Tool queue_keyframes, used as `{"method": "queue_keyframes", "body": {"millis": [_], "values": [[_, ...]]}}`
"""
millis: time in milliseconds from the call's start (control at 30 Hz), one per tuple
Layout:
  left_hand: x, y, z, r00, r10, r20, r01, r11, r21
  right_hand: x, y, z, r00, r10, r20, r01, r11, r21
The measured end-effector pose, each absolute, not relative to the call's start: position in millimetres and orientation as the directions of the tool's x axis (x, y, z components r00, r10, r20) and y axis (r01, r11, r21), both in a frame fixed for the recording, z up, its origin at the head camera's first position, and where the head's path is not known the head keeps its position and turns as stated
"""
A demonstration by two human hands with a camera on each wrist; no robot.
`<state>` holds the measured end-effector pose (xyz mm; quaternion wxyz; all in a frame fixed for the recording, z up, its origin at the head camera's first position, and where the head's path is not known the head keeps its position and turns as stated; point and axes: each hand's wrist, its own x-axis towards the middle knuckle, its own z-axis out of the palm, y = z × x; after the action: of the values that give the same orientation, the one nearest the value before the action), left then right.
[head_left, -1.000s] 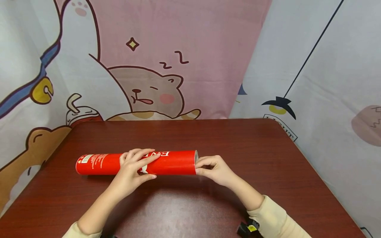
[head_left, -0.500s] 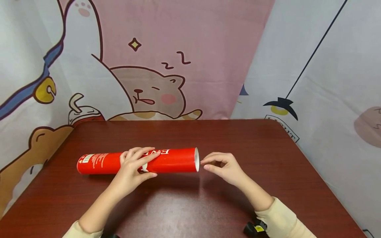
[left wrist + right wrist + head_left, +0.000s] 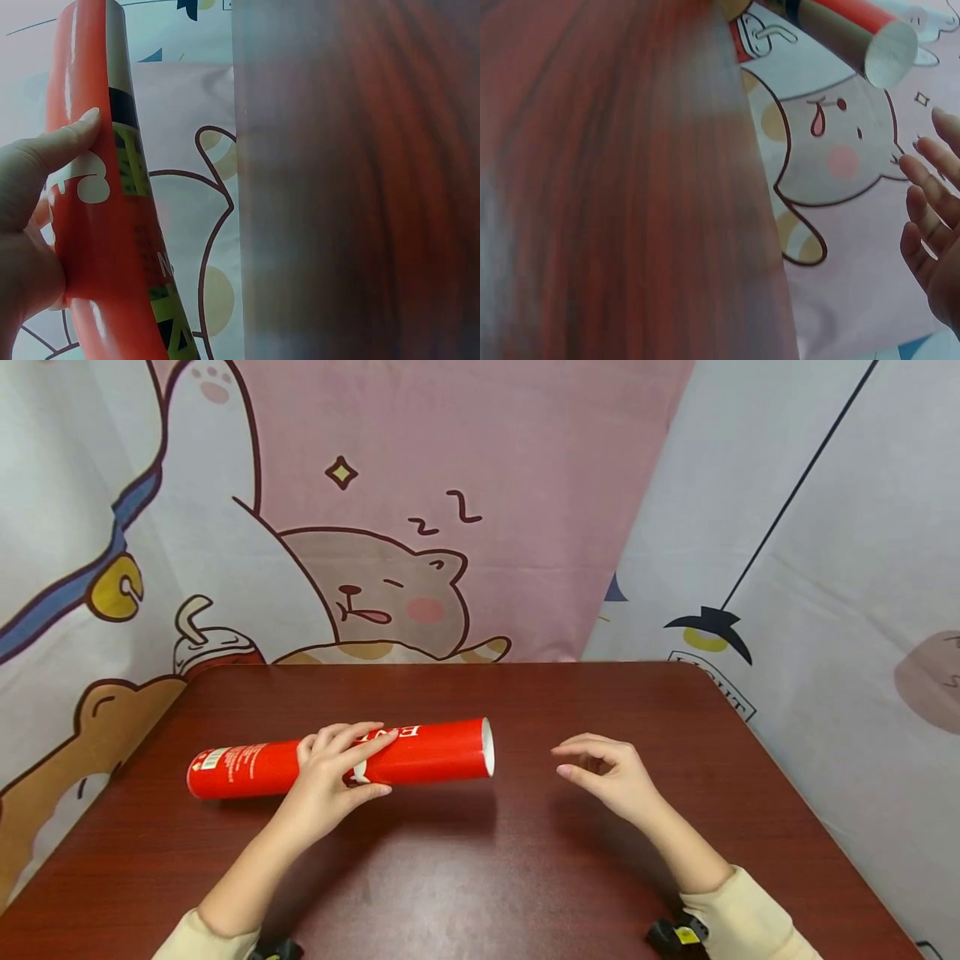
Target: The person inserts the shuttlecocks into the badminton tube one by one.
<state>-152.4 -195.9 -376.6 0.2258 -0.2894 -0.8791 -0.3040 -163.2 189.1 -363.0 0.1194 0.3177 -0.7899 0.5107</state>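
Note:
My left hand (image 3: 322, 781) grips a long red cardboard tube (image 3: 431, 752) around its middle, thumb on the near side and fingers over the top. White lettering and a barcode label show on the tube. Its right end is open, pale inside, and raised a little higher than the left end. In the left wrist view, the thumb (image 3: 71, 142) presses along the red tube (image 3: 90, 255). To the right of the tube, apart from it, my right hand (image 3: 611, 777) hovers with relaxed fingers and nothing in them. The right wrist view shows the tube's open mouth (image 3: 894, 56) beyond the right hand (image 3: 934, 206).
A dark reddish-brown wooden table (image 3: 450, 877) lies under both hands. Behind its far edge hangs a cartoon-printed cloth (image 3: 540, 510), which also runs along both sides. Black wrist devices (image 3: 675, 935) sit at the sleeves.
My right hand has drawn away from the tube's open end and moved to the right, its fingers loosening. The tube's right end has risen and shifted slightly left in my left hand.

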Motion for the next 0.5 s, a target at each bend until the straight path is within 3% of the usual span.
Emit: {"method": "queue_keyframes", "body": {"millis": [500], "values": [[-166.0,-208.0,-381.3,-0.784,0.328,0.528,0.571,0.715,0.404,-166.7,224.3,-367.6,-0.839,-0.273,0.471,-0.544,0.462,-0.701]]}}
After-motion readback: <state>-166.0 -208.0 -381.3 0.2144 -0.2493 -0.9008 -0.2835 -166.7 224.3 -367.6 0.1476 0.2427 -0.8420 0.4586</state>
